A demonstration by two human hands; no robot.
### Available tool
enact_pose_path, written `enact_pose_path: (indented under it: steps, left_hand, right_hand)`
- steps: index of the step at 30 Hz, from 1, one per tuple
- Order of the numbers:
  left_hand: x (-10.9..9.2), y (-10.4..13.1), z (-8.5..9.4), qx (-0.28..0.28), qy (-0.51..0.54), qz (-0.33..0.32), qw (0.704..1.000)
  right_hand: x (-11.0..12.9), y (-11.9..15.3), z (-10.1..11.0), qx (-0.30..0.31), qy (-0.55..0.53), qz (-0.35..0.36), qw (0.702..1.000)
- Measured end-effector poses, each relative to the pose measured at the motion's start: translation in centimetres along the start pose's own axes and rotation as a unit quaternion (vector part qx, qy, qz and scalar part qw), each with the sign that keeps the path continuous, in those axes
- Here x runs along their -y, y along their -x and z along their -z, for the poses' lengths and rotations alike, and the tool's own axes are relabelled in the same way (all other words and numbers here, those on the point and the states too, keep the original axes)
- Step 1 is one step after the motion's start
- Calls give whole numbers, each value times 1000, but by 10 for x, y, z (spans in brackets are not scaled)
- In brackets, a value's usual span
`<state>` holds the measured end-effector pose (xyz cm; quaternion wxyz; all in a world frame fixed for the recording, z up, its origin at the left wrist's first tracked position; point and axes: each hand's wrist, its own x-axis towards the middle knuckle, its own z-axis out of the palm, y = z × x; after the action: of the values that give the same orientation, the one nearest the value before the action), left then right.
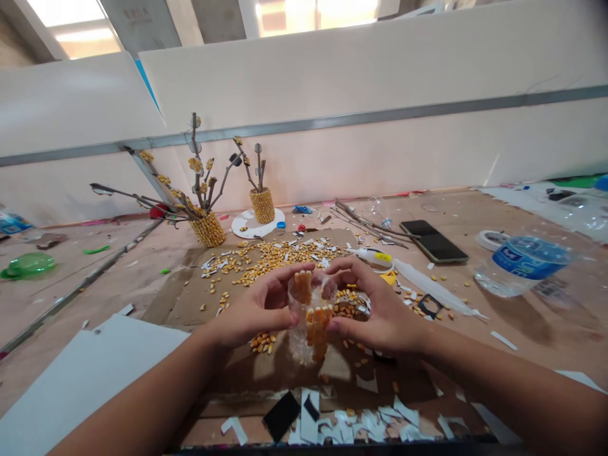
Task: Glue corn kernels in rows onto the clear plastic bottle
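Note:
A clear plastic cup [299, 342] stands upright between my hands, low in the middle of the view, with strips of orange-yellow corn kernels stuck on part of its wall. My left hand [261, 304] curves round the cup's left side, its thumb on the wall and its fingers near the rim. On the right side my right hand [375, 310] holds the cup the same way, thumb low and fingers at the rim. Loose corn kernels [270, 261] lie on the cardboard [175, 297] behind and beside the cup.
Two kernel-covered pots [208, 230] with twigs stand at the back left, one on a white disc [240, 225]. To the right are a glue gun [373, 255], a phone [434, 240], a tape roll [493, 239] and a cut bottle [517, 266]. White paper scraps [370, 425] lie in front.

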<state>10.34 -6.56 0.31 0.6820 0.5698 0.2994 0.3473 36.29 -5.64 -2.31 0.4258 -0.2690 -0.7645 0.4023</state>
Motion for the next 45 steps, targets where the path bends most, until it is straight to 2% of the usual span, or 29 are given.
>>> enact_pose_path:
  steps: [3,9,14,19,23,32,35,40,45]
  left_hand:
    - [4,-4,-1,-33,17,13,999]
    - [4,-9,-12,-43,60,19,997]
    - [7,-8,-4,-27,126,18,992]
    - [8,-7,-1,4,159,-2,987]
    - [12,-9,-4,-30,142,-24,989]
    - [15,-9,-5,-76,141,-24,987]
    - [12,-8,-8,-121,111,-29,986]
    - [5,-7,-16,-199,-1,-57,978]
    - [4,-7,-19,-193,-113,-33,974]
  right_hand:
    - [2,-2,0,-5,-24,-40,999]
    - [2,-5,-4,-16,-97,-148,984]
    - [-2,-7,-3,-31,-239,-216,946]
    - [-2,-10,2,-35,-348,-229,909]
    - [2,-10,2,-41,-395,-230,889]
    - [3,-7,-5,-70,-397,-262,877]
    - [4,-8,-8,-87,-400,-275,870]
    - [4,-8,-10,-111,-407,-296,857]
    - [0,-7,-10,-118,-414,-294,854]
